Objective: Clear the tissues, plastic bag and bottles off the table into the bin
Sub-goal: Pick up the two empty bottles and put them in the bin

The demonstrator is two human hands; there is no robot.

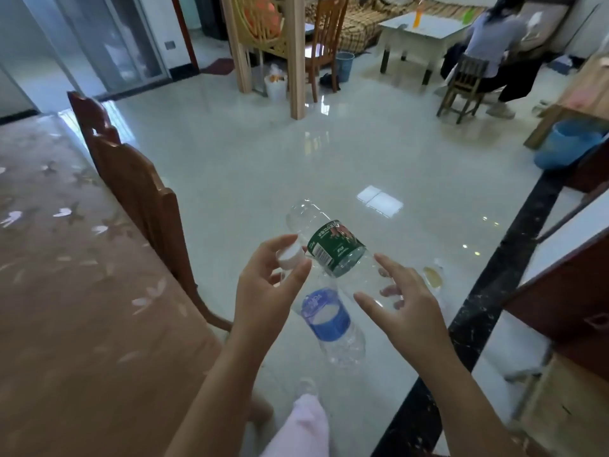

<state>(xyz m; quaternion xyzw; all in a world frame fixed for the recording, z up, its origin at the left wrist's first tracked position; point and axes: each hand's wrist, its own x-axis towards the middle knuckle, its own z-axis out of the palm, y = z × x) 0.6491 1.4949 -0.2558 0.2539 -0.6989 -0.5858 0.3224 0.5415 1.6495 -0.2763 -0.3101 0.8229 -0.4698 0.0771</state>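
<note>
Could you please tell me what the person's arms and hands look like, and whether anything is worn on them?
Both forearms are bare, with no sleeves in view. The left hand and right hand wear no gloves, rings, watch or bracelet that I can see.

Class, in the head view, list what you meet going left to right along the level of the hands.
Table → wooden chair → left hand holding a white cap → right hand → black floor strip

head view, single wide-angle | worn on the person's head, facing forward and down | close on both hands at lower centre | table (66, 291) fills left of frame | floor (263, 153) stretches to upper edge
</note>
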